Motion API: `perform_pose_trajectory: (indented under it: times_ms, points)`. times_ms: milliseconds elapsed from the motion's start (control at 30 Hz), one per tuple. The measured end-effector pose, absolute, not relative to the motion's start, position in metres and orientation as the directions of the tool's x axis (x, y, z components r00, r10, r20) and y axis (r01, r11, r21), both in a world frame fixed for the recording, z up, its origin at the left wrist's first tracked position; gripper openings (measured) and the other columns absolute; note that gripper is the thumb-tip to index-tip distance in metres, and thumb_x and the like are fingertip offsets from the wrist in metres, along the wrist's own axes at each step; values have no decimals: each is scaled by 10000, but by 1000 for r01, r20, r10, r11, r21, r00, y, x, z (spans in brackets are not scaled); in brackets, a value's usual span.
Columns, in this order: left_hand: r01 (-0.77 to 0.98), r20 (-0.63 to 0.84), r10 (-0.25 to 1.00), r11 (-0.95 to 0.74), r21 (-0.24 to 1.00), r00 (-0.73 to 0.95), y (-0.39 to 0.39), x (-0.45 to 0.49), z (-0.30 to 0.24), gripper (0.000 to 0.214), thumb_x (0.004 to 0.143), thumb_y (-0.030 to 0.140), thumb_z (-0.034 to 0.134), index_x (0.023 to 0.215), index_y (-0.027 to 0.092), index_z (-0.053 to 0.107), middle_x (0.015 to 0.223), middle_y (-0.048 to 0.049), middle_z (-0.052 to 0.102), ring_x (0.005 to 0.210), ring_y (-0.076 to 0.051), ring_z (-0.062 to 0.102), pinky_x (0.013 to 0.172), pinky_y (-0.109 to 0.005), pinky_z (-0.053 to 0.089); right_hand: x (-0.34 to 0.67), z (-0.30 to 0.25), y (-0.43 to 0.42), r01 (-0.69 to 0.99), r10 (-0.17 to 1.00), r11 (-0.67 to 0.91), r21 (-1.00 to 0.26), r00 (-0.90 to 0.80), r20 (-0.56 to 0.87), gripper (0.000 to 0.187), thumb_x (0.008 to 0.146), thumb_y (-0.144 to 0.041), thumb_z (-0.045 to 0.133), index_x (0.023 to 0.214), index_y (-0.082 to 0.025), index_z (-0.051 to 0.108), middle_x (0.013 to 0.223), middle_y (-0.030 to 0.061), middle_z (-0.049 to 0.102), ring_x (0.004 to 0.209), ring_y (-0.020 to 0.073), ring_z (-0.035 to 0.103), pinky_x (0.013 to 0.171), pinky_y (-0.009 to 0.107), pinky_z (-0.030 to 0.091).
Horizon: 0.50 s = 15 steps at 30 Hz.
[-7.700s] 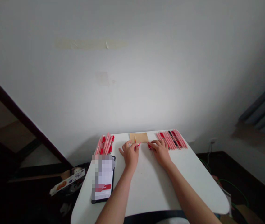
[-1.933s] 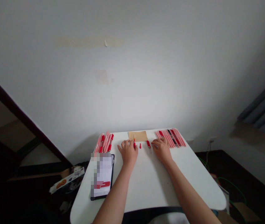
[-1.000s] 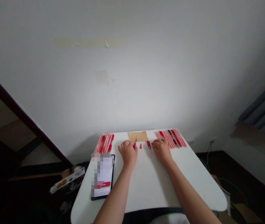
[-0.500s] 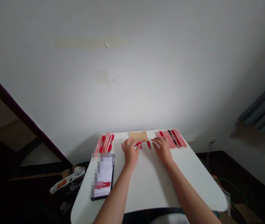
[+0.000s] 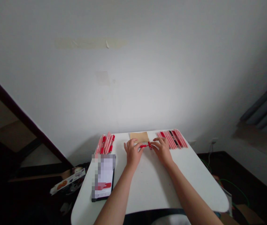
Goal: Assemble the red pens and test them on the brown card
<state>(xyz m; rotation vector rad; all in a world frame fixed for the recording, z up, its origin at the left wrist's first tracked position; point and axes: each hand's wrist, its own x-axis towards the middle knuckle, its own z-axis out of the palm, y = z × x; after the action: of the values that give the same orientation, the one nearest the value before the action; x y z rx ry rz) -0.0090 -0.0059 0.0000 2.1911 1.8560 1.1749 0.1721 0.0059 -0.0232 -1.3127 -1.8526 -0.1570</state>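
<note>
Over the far middle of the white table, my left hand (image 5: 133, 151) is closed, its thumb and fingers pinching a slim red pen part (image 5: 144, 146). My right hand (image 5: 162, 150) faces it, with thumb and forefinger closed at the part's right end. A short red piece (image 5: 150, 145) lies right at the right fingertips, partly covered by them. Whether the two red pieces are joined is too small to tell. Just behind the hands lies a tan rectangular sheet or pad (image 5: 140, 137).
Pink and red pens (image 5: 105, 143) lie heaped at the table's far left. A row of pink, red and black pens (image 5: 173, 139) lies at the far right. A phone or tablet (image 5: 105, 176), partly pixelated, rests left of my forearm. The wall (image 5: 133, 78) rises behind the table (image 5: 152, 187).
My left hand has shifted slightly right with the red part, now level rather than slanted. The right hand's fingers have closed in from apart to meet its right end.
</note>
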Motion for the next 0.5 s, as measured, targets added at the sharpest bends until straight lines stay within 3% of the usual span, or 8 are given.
perform_pose_trajectory:
  times_ms: [233, 500]
  points:
    - [833, 527, 850, -285, 475, -10, -6, -10, 1, 126, 751, 290, 701, 873, 314, 719, 1194, -34, 587, 1202, -235, 471, 1115, -584, 216, 172, -22, 5, 817, 739, 433, -381, -79, 669, 144, 870, -320, 602, 912, -295, 738, 977, 62, 645, 979, 251, 478, 837, 401, 393]
    - [827, 508, 860, -251, 504, -49, -5, -12, 2, 123, 754, 278, 696, 871, 308, 721, 1191, -39, 593, 1206, -242, 467, 1107, -585, 219, 176, -24, 8, 808, 744, 406, -426, -22, 668, 247, 912, -368, 519, 879, -270, 743, 901, 83, 631, 969, 255, 477, 817, 398, 385]
